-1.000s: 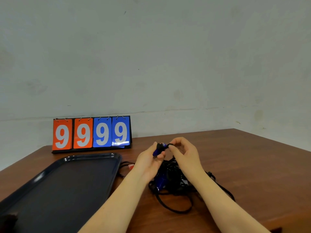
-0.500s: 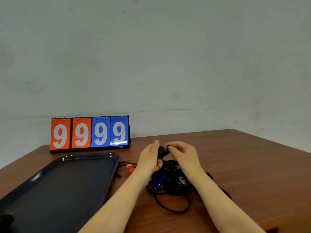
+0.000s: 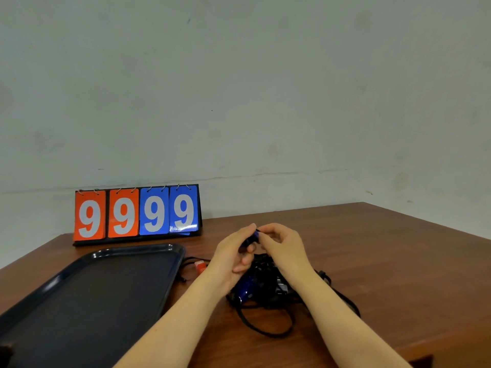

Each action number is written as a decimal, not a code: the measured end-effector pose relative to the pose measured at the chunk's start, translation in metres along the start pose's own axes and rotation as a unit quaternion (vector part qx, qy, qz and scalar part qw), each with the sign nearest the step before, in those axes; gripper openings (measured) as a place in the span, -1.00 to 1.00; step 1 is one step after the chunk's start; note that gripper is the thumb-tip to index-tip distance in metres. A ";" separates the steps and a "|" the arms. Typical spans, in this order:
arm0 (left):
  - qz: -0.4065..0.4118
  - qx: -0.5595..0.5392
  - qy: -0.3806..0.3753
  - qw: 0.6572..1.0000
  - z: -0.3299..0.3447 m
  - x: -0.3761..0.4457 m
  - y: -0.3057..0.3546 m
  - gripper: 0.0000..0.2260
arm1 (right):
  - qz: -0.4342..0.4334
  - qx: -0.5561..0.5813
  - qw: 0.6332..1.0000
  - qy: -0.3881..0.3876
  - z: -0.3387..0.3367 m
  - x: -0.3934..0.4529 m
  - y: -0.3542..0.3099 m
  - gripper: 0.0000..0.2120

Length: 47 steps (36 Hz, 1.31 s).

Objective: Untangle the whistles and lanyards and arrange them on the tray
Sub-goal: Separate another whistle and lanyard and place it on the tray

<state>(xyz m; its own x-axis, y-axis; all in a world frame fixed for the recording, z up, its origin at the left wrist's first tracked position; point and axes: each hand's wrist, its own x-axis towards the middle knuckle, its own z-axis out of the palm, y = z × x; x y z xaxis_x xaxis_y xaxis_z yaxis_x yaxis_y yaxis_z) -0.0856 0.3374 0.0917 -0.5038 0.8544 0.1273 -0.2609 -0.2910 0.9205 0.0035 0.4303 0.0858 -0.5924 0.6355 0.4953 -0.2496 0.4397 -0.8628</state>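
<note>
A tangle of black lanyards (image 3: 268, 322) lies on the brown table, with another blue whistle (image 3: 245, 286) in it. Just above the pile, my left hand (image 3: 233, 257) holds a blue whistle (image 3: 252, 239) between thumb and fingers. My right hand (image 3: 283, 247) pinches the same whistle's far end or its cord; the exact spot is hidden by fingers. A red whistle (image 3: 200, 265) lies on the table between the pile and the dark tray (image 3: 170, 282), which sits to the left with nothing on it.
A flip scoreboard (image 3: 136, 213) showing 9999 stands against the wall behind the tray. The table's right edge (image 3: 425, 227) runs diagonally; its front right corner drops away near the frame's bottom. Bare wood stretches right of the pile.
My two hands have drawn closer together around the blue whistle and shifted slightly; the fingers now cover most of it. The pile and tray stay put.
</note>
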 end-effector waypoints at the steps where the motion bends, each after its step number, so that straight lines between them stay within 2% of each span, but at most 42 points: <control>1: -0.003 -0.004 0.005 1.000 -0.001 0.001 0.000 -0.64 | 0.002 0.002 1.000 -0.004 0.000 0.000 -0.001 -0.90; 6: 0.002 -0.020 0.026 0.999 -0.004 0.004 -0.003 -0.58 | 0.023 0.027 0.999 -0.015 0.001 -0.001 -0.003 -0.88; 12: 0.013 -0.022 0.081 0.996 -0.004 0.004 -0.004 -0.72 | 0.071 0.062 0.994 -0.051 0.004 0.000 -0.003 -0.88; 21: 0.016 -0.011 0.087 0.996 -0.006 0.001 -0.003 -0.76 | 0.069 0.047 0.994 -0.070 0.003 -0.001 -0.001 -0.91; 24: 0.007 -0.025 0.065 0.998 -0.005 -0.001 -0.002 -0.78 | 0.042 -0.003 0.998 -0.044 0.002 -0.002 -0.002 -0.91; 28: -0.026 -0.025 0.044 0.998 -0.002 -0.005 -0.001 -0.79 | -0.029 -0.140 0.990 0.023 -0.002 0.000 0.003 -0.91; 32: -0.066 -0.022 0.023 0.997 -0.002 -0.007 0.001 -0.74 | -0.089 -0.198 0.976 0.034 -0.006 -0.001 0.006 -0.91; 39: -0.091 -0.057 -0.019 0.994 0.001 -0.006 0.009 -0.62 | -0.049 -0.095 0.994 0.023 0.001 -0.006 0.000 -0.94; 43: -0.093 -0.067 -0.064 0.991 0.001 -0.009 0.013 -0.73 | -0.032 -0.031 0.998 0.042 0.001 -0.005 -0.002 -0.97; 45: -0.083 -0.069 -0.046 0.993 0.002 -0.008 0.011 -0.78 | -0.031 -0.020 0.998 0.042 0.001 -0.004 -0.002 -0.94; 47: -0.071 -0.061 -0.006 0.996 0.000 -0.006 0.009 -0.74 | -0.030 -0.026 0.999 0.036 0.001 -0.004 -0.002 -0.91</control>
<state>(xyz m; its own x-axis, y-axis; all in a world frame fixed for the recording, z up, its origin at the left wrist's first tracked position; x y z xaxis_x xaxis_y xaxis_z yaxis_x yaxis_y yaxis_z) -0.0847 0.3303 0.0990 -0.4442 0.8959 0.0044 -0.4267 -0.2159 0.8782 0.0059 0.4265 0.0851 -0.5205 0.6495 0.5543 -0.2430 0.5097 -0.8253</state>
